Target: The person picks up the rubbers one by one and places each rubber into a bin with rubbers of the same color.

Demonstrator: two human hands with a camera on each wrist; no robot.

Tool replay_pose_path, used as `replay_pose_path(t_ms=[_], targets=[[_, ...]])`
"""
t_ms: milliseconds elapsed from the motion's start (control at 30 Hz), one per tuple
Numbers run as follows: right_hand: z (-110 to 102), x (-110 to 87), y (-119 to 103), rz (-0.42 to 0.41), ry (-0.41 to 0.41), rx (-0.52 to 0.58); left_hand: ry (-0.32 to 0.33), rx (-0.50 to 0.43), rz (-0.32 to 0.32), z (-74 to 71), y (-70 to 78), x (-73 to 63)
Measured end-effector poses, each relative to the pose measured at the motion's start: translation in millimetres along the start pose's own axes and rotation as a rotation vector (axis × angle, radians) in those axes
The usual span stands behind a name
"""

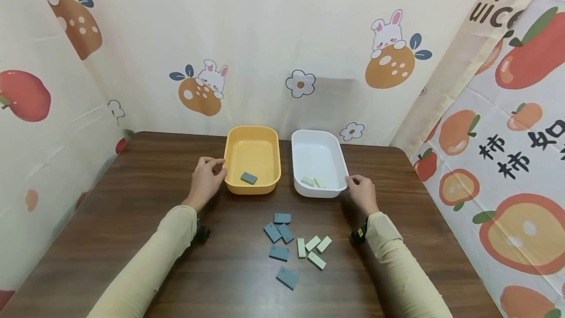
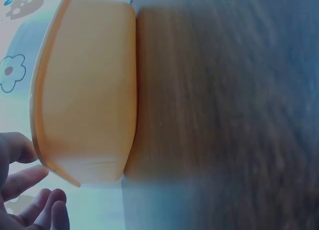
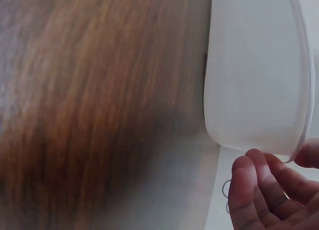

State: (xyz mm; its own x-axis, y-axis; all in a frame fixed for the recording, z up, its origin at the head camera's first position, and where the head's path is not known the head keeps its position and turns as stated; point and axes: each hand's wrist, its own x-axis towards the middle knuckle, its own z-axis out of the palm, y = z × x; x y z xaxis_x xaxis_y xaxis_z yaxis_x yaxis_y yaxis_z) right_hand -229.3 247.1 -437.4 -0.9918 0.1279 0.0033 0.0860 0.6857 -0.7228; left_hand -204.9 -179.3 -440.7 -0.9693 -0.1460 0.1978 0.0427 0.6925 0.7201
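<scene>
We've got left hand [image 1: 206, 179], centre-left of frame, pinching yellow bin [image 1: 253, 153] rim. Right hand [image 1: 364, 194], right of centre, pinches white bin [image 1: 315, 156] rim.

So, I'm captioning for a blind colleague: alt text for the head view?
A person's left hand grips a yellow bin, the right hand a white bin. Blue blocks and pale green blocks lie nearer on a brown table.
</scene>
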Motion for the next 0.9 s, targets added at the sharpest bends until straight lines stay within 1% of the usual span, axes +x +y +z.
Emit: replay_pose_path(t_ms=[67, 167, 267, 367, 467, 533, 700, 800, 900], targets=[[0.7, 0.2, -0.1, 0.014, -0.030, 0.013, 0.028, -0.010, 0.008, 0.1, 1.0, -1.5], [1.0, 0.8, -2.0, 0.031, -0.070, 0.033, 0.082, -0.018, 0.045, 0.8, 3.8, -3.6], [1.9, 1.9, -3.1, 0.034, -0.095, 0.035, 0.126, -0.020, 0.107, 2.3, 7.4, -5.6], [3.0, 2.3, -3.1, 0.031, -0.092, 0.034, 0.143, -0.016, 0.168, 5.3, 10.9, -7.3], [4.3, 1.6, -2.6, 0.028, -0.069, 0.046, 0.138, -0.025, 0.215, 8.3, 14.9, -9.4], [5.2, 0.7, -2.0, 0.031, -0.049, 0.058, 0.131, -0.047, 0.249, 10.0, 17.9, -10.7], [7.4, -1.3, 1.9, 0.031, -0.008, 0.070, 0.105, -0.108, 0.365, 14.0, 25.4, -12.3], [7.9, -1.8, 3.9, 0.030, 0.005, 0.068, 0.088, -0.126, 0.426, 16.3, 29.6, -13.5], [7.9, -1.7, 4.6, 0.034, 0.004, 0.066, 0.057, -0.134, 0.468, 18.7, 34.7, -15.6]])
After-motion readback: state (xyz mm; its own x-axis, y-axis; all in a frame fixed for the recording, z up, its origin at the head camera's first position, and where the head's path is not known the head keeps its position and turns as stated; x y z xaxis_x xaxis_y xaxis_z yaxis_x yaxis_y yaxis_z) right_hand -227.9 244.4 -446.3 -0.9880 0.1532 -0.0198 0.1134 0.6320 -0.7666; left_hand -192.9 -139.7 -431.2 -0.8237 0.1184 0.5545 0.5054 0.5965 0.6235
